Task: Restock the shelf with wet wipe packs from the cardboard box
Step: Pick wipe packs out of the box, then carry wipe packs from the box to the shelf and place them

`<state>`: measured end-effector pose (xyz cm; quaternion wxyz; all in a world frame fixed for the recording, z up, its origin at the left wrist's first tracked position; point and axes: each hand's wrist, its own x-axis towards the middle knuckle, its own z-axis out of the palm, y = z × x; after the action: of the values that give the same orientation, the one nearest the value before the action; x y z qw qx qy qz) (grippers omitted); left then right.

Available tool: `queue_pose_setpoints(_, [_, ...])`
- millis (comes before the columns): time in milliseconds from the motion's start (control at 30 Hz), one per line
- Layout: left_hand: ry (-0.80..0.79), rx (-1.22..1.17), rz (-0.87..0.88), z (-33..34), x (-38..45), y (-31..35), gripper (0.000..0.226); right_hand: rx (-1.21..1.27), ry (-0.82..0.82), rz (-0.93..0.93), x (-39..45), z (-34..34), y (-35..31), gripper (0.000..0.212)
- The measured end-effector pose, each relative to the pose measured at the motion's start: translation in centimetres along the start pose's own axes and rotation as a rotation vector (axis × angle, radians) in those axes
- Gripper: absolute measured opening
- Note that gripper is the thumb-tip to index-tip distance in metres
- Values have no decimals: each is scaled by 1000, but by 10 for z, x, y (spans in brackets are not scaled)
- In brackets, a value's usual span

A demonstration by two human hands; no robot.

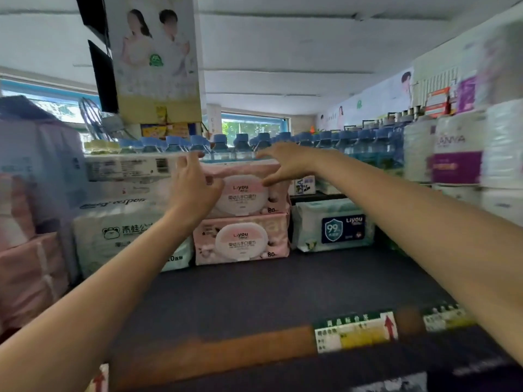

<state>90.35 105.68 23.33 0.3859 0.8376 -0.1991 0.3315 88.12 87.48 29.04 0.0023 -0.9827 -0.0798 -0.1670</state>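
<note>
The person stands at a dark, matte shelf (283, 284) whose front edge carries paper price labels (355, 332). Judged from how things lie, the step in hand is seating a pack on the stack, and the next move calls for squaring it with the one beneath, then going back to the cardboard box, which is not in view.

Taking the lower pink wipe pack (240, 240) as landmark: it stands at the back of the shelf, a soft, glossy film pouch, rectangular, with a rounded white lid on its face. Directly on top of it lies the upper pink wipe pack (246, 190), of the same kind. To its left sits a bulkier white bundle (119, 236) in crinkled plastic wrap; to its right, just beside it, a pale green pack (334, 224) with a dark blue label. Behind and above stands a row of clear bottles (240, 148) with blue caps.

The left hand (195, 188) is at the upper pack's left end, fingers curled at its corner; whether it truly grasps cannot be told. The right hand (285, 162) hovers at the pack's top right corner, fingers spread and loose, grasping nothing.
</note>
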Motion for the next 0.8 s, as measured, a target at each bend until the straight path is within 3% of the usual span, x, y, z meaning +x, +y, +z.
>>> queue_pose_setpoints(133, [-68, -213, 183, 7, -23, 52, 45, -56, 52, 111, -61, -11, 7, 57])
queue_pose_setpoints(333, [-424, -675, 452, 45, -127, 153, 29, -70, 73, 396, -224, -11, 17, 47])
queue_pose_setpoints(400, [-568, -810, 555, 57, -177, 190, 34, -71, 61, 525, -308, -6, 12, 40])
queue_pose_setpoints(467, [-779, -858, 637, 67, -237, 226, 35, -17, -1, 704, -398, 3, 4, 23])
queue_pose_setpoints(600, [-1258, -860, 869, 78, -383, 297, 30, 153, -262, 1202, -614, 25, -27, 28])
queue_pose_setpoints(800, [-1742, -813, 1233, 36, -619, 362, 34, 410, -175, 1905, -895, 67, -150, 11])
